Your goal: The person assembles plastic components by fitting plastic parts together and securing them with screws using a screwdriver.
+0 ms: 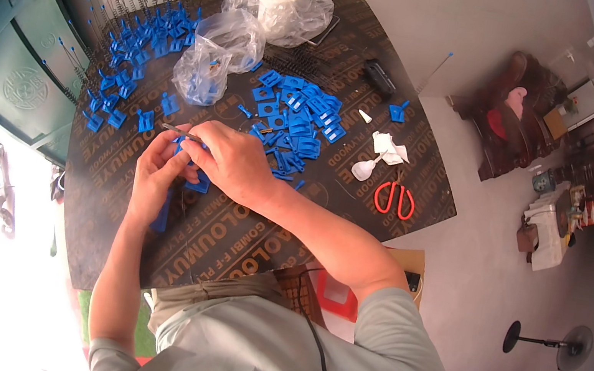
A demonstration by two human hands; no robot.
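Note:
Over the left part of the dark table, my two hands meet. My left hand (pixel 152 177) is closed around a small blue plastic part (pixel 180 140), which the fingers largely cover. My right hand (pixel 232 162) pinches a thin metal rod-like tool (pixel 179 132) that lies across the top of that part. Under the hands, more blue plastic (pixel 197 183) shows on the tabletop. A heap of loose blue plastic parts (pixel 299 112) lies just beyond my right hand. At the far left stand several blue pieces (pixel 156 33) with upright coil springs and blue-tipped wires.
Clear plastic bags (pixel 215 40) lie at the back, one around a white roll (pixel 276 5). Dark springs (pixel 302 62) rest near a black object (pixel 380 77). Scissors with red handles (pixel 380 199) and crumpled white paper (pixel 391 149) sit on the right. A green metal door (pixel 36 66) borders the left.

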